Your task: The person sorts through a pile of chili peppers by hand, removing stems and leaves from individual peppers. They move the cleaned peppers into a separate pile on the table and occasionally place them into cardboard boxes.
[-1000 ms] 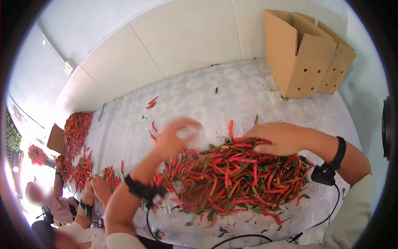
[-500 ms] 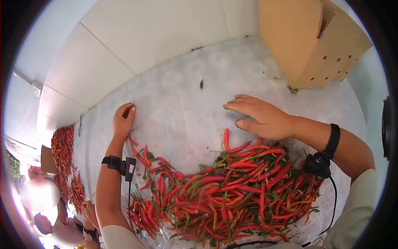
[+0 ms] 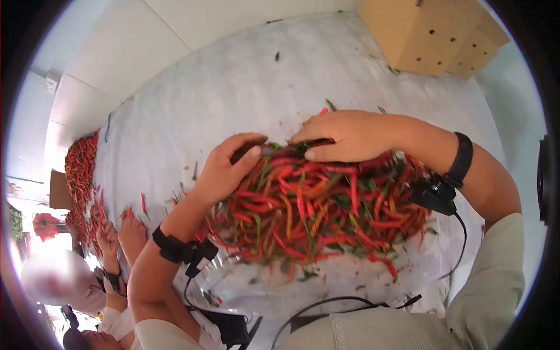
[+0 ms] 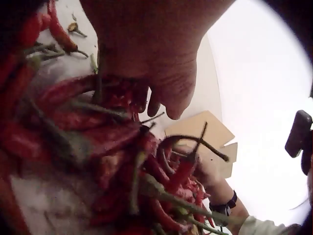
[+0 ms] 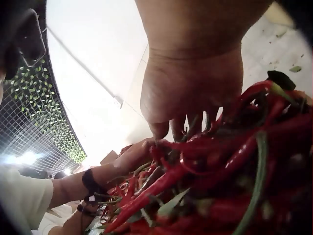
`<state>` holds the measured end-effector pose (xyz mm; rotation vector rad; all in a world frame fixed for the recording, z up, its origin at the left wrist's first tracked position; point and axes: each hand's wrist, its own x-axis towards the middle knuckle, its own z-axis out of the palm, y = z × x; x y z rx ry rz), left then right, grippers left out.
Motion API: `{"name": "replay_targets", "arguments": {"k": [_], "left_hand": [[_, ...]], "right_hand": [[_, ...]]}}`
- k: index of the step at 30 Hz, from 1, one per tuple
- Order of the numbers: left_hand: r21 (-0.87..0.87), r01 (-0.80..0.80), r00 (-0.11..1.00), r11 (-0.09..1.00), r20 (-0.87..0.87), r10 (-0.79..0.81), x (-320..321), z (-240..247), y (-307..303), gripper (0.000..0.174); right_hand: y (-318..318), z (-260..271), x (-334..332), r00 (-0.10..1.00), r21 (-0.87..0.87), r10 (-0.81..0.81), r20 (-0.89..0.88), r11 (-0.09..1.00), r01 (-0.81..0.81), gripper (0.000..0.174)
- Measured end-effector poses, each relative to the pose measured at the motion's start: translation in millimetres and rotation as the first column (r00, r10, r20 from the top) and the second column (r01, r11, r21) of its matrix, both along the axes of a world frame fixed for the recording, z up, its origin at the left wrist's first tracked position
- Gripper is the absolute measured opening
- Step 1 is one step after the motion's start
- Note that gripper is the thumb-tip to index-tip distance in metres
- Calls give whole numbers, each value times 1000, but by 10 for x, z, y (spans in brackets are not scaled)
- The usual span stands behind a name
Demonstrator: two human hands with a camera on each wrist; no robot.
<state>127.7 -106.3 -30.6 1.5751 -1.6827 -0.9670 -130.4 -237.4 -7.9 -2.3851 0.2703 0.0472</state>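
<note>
The pale tabletop (image 3: pixel 210 99) is carrying the heap of red chillies (image 3: pixel 321 204), lying directly before the person. At its far edge, the right hand (image 3: pixel 353 139) and left hand (image 3: pixel 227 166) are cupping the peppers loosely, clenching nothing. Good handling is probably calling for light, even pressure, sparing skins and stems. No readable writing is showing.

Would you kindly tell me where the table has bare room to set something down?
The table is mostly bare, apart from scraps, between the wall, boxes and chili heap, and between the left hand and far-left pile. It is crowded at that pile and throughout the heap, including under the right hand.
</note>
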Motion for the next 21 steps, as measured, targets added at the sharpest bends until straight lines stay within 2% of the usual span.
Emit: {"name": "replay_targets", "arguments": {"k": [3, 6, 8, 10, 11, 14, 18, 20, 21], "left_hand": [[3, 11, 995, 1000, -95, -10, -339, 62, 77, 36], [-9, 4, 1000, 1000, 7, -4, -527, 109, 138, 34], [-103, 55, 997, 993, 60, -49, -594, 75, 227, 34], [-237, 143, 977, 961, 188, -99, -707, 127, 374, 35], [-169, 163, 959, 972, 257, -116, -730, 178, 464, 34], [-199, 171, 949, 965, 295, -108, -856, 170, 634, 38], [-317, 142, 887, 938, 461, 22, -1018, 168, 837, 45], [-364, 97, 847, 926, 520, 115, -1079, 208, 952, 48], [-381, 55, 854, 923, 497, 154, -1128, 278, 1022, 47]], "right_hand": [[206, 100, -116, 998, -30, -55, -34, 998, 54, 43], [427, 183, -268, 989, -77, -135, -56, 988, 131, 42], [554, 204, -393, 985, -111, -166, -42, 981, 160, 41], [652, 152, -508, 993, -215, -102, 55, 970, 111, 41], [717, 146, -534, 993, -286, -81, 83, 953, 102, 41], [846, 29, -681, 973, -417, -26, 231, 901, 123, 39], [965, 62, -872, 930, -408, -19, 366, 895, 179, 31], [1015, 108, -998, 915, -405, -127, 383, 867, 290, 27], [1030, 116, -1064, 903, -400, -180, 391, 850, 343, 24]]}}
